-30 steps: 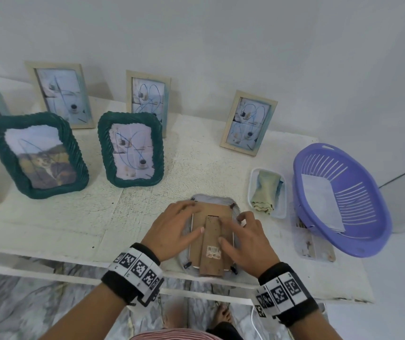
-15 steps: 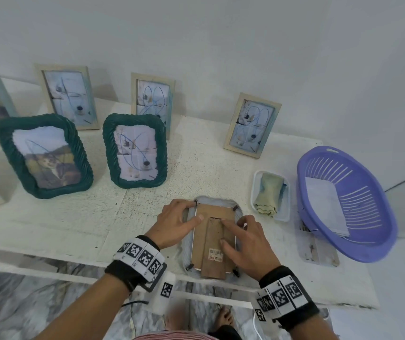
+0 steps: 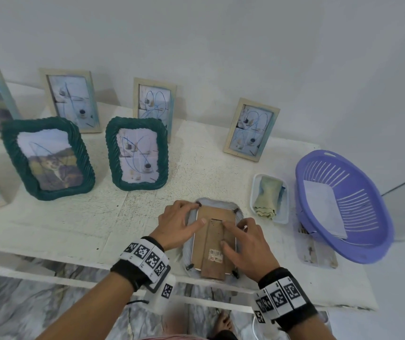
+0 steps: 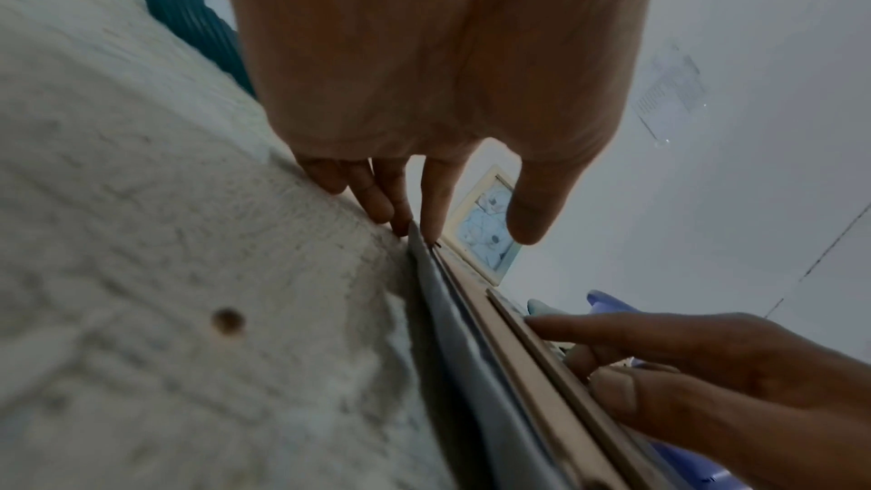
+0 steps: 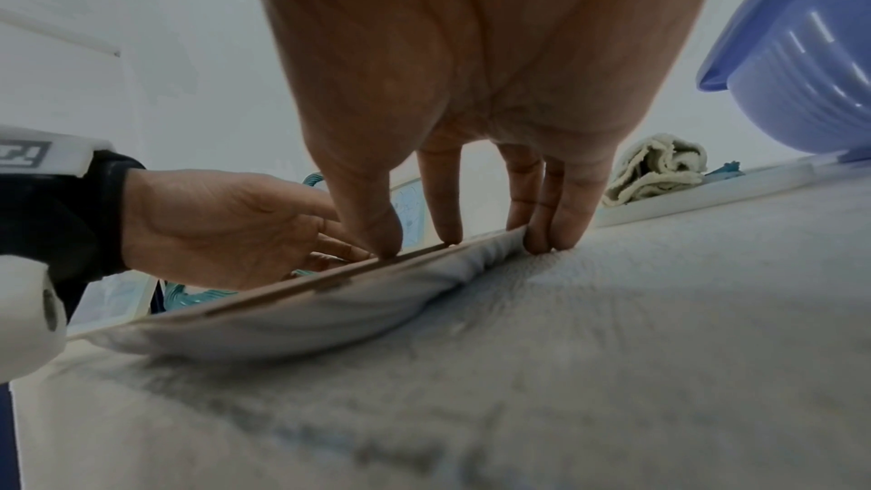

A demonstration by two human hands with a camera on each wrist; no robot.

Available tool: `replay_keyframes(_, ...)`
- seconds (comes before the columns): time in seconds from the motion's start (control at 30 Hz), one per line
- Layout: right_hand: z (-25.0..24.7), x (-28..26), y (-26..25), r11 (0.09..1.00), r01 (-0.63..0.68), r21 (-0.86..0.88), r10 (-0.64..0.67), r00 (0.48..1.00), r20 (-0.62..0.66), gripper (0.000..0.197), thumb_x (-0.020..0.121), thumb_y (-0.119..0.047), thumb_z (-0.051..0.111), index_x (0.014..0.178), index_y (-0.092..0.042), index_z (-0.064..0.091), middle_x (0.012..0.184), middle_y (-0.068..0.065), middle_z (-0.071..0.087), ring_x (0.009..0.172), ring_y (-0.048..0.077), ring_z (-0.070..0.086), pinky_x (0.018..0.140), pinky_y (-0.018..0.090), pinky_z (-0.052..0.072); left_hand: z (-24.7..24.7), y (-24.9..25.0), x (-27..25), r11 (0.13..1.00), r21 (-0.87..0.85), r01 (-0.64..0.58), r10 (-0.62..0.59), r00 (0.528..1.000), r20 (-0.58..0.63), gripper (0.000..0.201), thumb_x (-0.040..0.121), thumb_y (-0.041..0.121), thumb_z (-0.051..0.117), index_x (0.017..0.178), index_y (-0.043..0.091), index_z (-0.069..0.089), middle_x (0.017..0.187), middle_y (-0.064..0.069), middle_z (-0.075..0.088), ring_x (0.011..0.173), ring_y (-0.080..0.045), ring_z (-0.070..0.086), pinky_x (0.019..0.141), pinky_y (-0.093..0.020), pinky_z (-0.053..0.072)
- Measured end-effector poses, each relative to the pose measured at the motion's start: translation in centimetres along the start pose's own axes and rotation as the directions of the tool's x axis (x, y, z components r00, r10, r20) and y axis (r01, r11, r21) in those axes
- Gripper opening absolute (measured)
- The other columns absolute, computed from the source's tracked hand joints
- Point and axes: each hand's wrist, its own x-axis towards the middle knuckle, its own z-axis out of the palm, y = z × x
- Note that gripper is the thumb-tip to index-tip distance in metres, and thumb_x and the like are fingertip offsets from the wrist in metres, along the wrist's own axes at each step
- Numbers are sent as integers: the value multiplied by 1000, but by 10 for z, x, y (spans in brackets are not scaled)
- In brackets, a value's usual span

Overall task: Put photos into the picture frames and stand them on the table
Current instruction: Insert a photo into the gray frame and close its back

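Little has shifted: left hand (image 3: 176, 223) and right hand (image 3: 246, 244) still press spread fingers on the face-down grey frame (image 3: 215, 238) near the white table (image 3: 73, 224) edge; standing frames (image 3: 136, 154), purple basket (image 3: 343, 207), pale wall behind.

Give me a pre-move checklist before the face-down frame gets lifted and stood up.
1. Brown cardboard backing seated in the pale grey face-down frame: ok.
2. Corner clips all turned in: cannot tell.
3. Left hand steadying the frame's edge: ok.
4. Right hand pressing the backing flat: ok.
5. Free white tabletop behind for standing: ok.
6. Photo inside: cannot tell.
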Motion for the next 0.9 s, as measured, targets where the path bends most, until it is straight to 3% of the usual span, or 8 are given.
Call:
replay_keyframes(0.13,-1,-2,-2,1000,-18,-25,18,1000,-9,60,79,-60,36,130,-31,53,110,4,43,95,19,39,82,31,44,-5,2,-5,999,-17,-29,28,999,-17,63,84,63,52,136,27,50,131,2,47,125,-17,44,106,-38,38)
replay_keyframes(0.27,0,-5,-9,987,1,-158,-10,998,-57,49,83,-51,40,128,-37,50,102,6,52,89,23,46,76,37,48,-7,6,-18,978,-209,22,-34,998,-55,38,95,37,59,131,25,54,122,5,57,110,-12,58,97,-35,50)
replay_keyframes(0.37,-1,-8,-16,980,10,-197,-25,997,-72,46,85,-50,35,129,-41,48,105,7,57,97,28,50,81,41,46,-6,17,-26,852,-516,91,-146,987,-68,29,96,38,56,123,27,59,112,1,68,100,-17,66,90,-42,55)
replay_keyframes(0.43,-7,-10,-26,988,-36,-148,31,999,-33,55,85,-60,25,130,-38,48,117,6,54,105,27,45,87,40,43,-9,29,-31,730,-678,89,-191,979,-77,23,101,37,48,116,28,62,102,1,72,92,-14,68,78,-33,55)
replay_keyframes(0.5,-18,-11,-41,991,-91,-100,90,996,-10,69,82,-72,18,128,-33,50,124,3,48,108,23,41,90,37,41,-13,39,-35,687,-725,49,-173,980,-98,27,103,38,39,115,30,62,103,0,73,93,-13,67,78,-28,52)
replay_keyframes(0.63,-46,-13,-69,973,-150,177,142,988,54,70,82,-79,34,126,-26,47,105,-5,51,100,16,52,87,32,47,-16,61,-42,686,-724,-69,-34,992,-126,38,105,43,28,125,31,58,112,6,72,105,-15,66,94,-35,50)
replay_keyframes(0.8,-63,-14,-68,821,-164,547,177,984,28,36,95,-39,52,129,-28,49,108,-8,66,87,5,66,78,34,57,-9,62,-44,794,-566,-220,190,975,-111,36,105,40,30,131,32,54,125,15,64,117,0,57,97,-22,44)
replay_keyframes(0.9,-58,-18,-56,669,-166,725,227,974,14,22,97,-18,51,117,-23,58,95,3,71,83,18,68,73,38,57,-7,38,-39,921,-298,-250,222,967,-125,30,104,29,42,131,30,54,131,15,58,119,3,51,100,-20,41)
